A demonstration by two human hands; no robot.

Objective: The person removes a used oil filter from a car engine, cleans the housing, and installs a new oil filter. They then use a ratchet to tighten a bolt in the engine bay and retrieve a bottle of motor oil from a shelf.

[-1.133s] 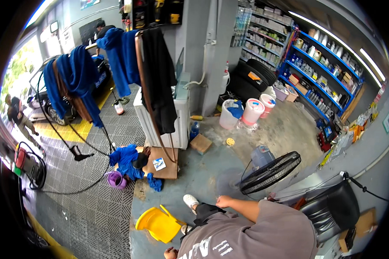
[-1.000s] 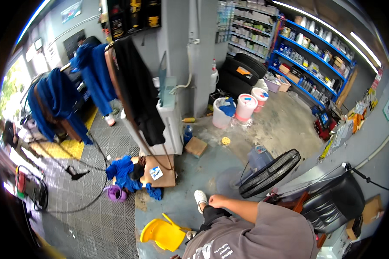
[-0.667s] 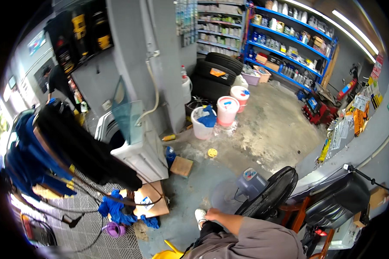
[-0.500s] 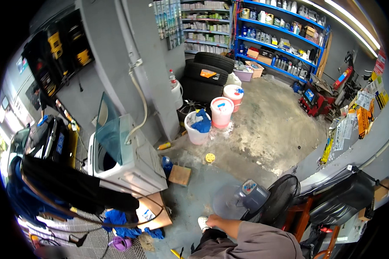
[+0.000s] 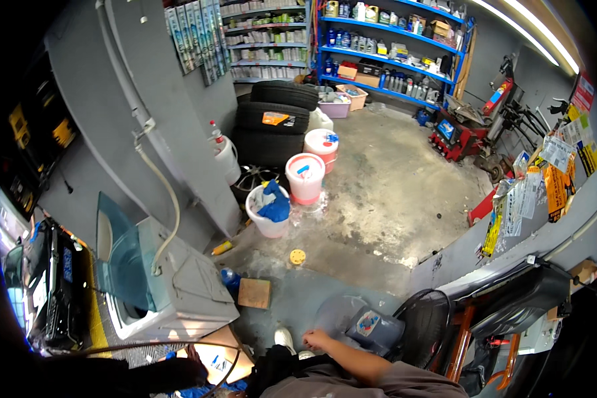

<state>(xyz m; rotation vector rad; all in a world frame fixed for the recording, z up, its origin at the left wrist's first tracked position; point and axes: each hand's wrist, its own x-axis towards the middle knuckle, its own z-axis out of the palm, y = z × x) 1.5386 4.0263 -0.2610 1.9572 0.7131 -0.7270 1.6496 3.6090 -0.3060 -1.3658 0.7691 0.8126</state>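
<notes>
My right hand [image 5: 316,340] hangs low in front of my body, above my white shoe [image 5: 284,339]. Its fingers curl in, and nothing shows in them. The forearm comes out of a loose grey sleeve [image 5: 421,383]. Just right of the hand, on the floor, is a dark grey box-shaped device [image 5: 376,330] with a coloured top, beside a black mesh fan [image 5: 426,322]. My left hand is not in view.
A washing machine [image 5: 189,298] with its lid up stands left, a wooden block [image 5: 254,293] beside it. Ahead are a bucket with blue cloth [image 5: 273,209], a lidded pink bucket [image 5: 305,182], stacked tyres [image 5: 272,119] and blue shelves [image 5: 391,58]. A low wall [image 5: 511,259] borders the right.
The view has shifted right and forward, so the washing machine, buckets and shelves sit further left. The dark hanging clothes have dropped toward the lower left edge. My right hand stays low and curled.
</notes>
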